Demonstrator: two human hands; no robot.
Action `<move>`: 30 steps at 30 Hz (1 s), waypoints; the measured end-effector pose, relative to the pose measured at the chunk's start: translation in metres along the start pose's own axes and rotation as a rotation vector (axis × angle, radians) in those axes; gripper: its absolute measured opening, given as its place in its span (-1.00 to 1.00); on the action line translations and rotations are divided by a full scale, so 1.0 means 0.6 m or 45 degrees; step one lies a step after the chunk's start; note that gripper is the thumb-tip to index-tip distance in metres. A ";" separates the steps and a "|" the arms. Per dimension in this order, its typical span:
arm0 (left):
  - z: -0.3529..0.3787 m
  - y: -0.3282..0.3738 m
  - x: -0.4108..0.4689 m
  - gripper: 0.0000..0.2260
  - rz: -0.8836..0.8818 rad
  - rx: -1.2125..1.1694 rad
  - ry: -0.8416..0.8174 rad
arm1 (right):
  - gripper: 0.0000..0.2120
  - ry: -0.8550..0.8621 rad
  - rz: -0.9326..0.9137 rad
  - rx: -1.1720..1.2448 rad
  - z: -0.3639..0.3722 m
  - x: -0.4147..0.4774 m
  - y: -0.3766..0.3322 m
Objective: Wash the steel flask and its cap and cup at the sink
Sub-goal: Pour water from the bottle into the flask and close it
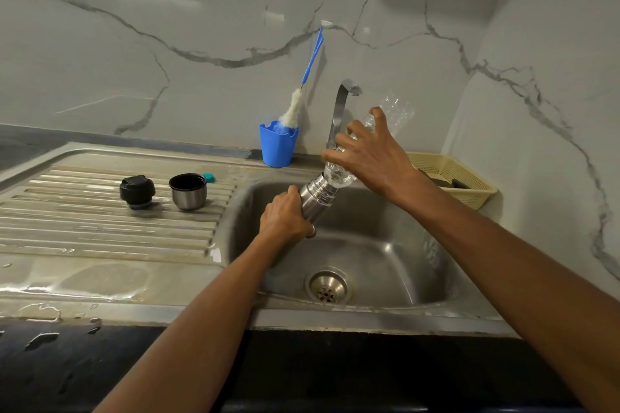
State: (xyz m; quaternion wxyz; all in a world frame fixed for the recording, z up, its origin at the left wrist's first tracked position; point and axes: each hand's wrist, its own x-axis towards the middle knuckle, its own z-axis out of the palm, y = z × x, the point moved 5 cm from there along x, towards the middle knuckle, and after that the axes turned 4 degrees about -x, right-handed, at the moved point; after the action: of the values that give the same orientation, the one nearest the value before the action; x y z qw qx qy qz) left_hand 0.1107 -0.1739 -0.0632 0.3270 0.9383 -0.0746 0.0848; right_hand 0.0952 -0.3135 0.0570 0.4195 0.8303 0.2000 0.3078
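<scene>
Over sink (385,245), left hand (285,214) gripped the tilted steel flask (317,193), fingers wrapped round the body. Right hand (369,151) clutched an upended plastic bottle (339,176), neck at flask mouth. Left of sink on drainboard (100,238): cap (137,190), cup (188,191), just apart.

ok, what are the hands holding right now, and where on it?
Left hand grips the steel flask round its upper body, below the neck. Right hand holds a clear plastic bottle round its middle.
</scene>
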 end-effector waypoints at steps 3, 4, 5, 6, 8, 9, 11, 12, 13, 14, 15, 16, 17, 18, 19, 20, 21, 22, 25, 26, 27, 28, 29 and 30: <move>0.001 0.000 0.001 -0.42 0.011 -0.001 -0.006 | -0.40 0.021 0.009 0.012 0.004 0.000 0.001; 0.001 0.000 0.000 -0.41 0.010 -0.001 -0.011 | -0.39 0.022 0.013 0.011 0.006 0.000 0.001; 0.001 0.000 0.000 -0.41 0.007 -0.003 -0.016 | -0.37 0.026 0.017 0.005 0.008 0.000 0.000; 0.000 0.000 -0.001 -0.41 0.003 -0.005 -0.019 | -0.36 0.035 0.020 -0.001 0.009 -0.001 0.001; -0.001 0.001 -0.002 -0.42 0.003 -0.004 -0.019 | -0.35 0.042 0.025 -0.011 0.011 -0.001 0.003; -0.002 0.002 -0.003 -0.42 0.003 -0.003 -0.017 | -0.35 0.044 0.027 -0.018 0.013 0.000 0.004; -0.003 0.004 -0.004 -0.41 0.002 -0.001 -0.015 | -0.35 0.045 0.022 -0.024 0.015 0.000 0.004; -0.003 0.004 -0.004 -0.42 0.002 -0.001 -0.015 | -0.35 0.051 0.020 -0.037 0.014 0.001 0.004; -0.002 0.004 -0.004 -0.42 0.003 -0.003 -0.015 | -0.35 0.061 0.019 -0.046 0.013 0.001 0.004; -0.002 0.005 -0.003 -0.42 0.003 -0.005 -0.015 | -0.35 0.066 0.018 -0.049 0.013 0.001 0.003; -0.002 0.005 -0.003 -0.42 0.002 -0.008 -0.013 | -0.35 0.073 0.015 -0.051 0.013 0.002 0.002; -0.003 0.004 -0.003 -0.42 0.000 -0.010 -0.012 | -0.35 0.082 0.015 -0.057 0.012 0.003 0.002; -0.004 0.004 -0.003 -0.43 -0.002 -0.012 -0.009 | -0.35 0.089 0.016 -0.065 0.011 0.004 0.002; -0.004 0.004 -0.003 -0.43 -0.004 -0.013 -0.008 | -0.35 0.092 0.019 -0.074 0.011 0.005 0.003; -0.004 0.004 -0.003 -0.44 -0.004 -0.013 -0.006 | -0.35 0.092 0.022 -0.081 0.011 0.006 0.003; -0.004 0.005 -0.003 -0.44 -0.005 -0.013 -0.005 | -0.36 0.092 0.027 -0.081 0.013 0.008 0.003; -0.004 0.004 -0.003 -0.44 -0.004 -0.014 -0.002 | -0.36 0.090 0.034 -0.077 0.015 0.009 0.003; -0.004 0.004 -0.003 -0.44 -0.005 -0.018 -0.001 | -0.36 0.090 0.041 -0.072 0.016 0.008 0.004; -0.004 0.003 -0.002 -0.44 -0.007 -0.025 -0.002 | -0.36 0.091 0.075 -0.062 0.019 0.007 0.006; -0.004 0.003 -0.003 -0.44 -0.008 -0.023 -0.003 | -0.36 0.088 0.082 -0.059 0.019 0.006 0.007; -0.003 0.002 -0.002 -0.44 -0.009 -0.019 -0.001 | -0.36 0.089 0.088 -0.054 0.020 0.005 0.007; -0.003 0.002 -0.003 -0.43 -0.010 -0.015 0.001 | -0.38 0.094 0.094 -0.052 0.019 0.004 0.007; -0.003 0.002 -0.002 -0.42 -0.011 -0.012 0.002 | -0.40 0.102 0.100 -0.052 0.019 0.004 0.007; -0.002 0.001 -0.002 -0.42 -0.011 -0.011 0.004 | -0.43 0.112 0.111 -0.058 0.018 0.003 0.007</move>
State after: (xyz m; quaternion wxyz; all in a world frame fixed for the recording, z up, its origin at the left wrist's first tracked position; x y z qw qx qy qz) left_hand 0.1089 -0.1736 -0.0618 0.3315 0.9370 -0.0704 0.0846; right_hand 0.1044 -0.3210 0.0562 0.4153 0.8141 0.1748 0.3664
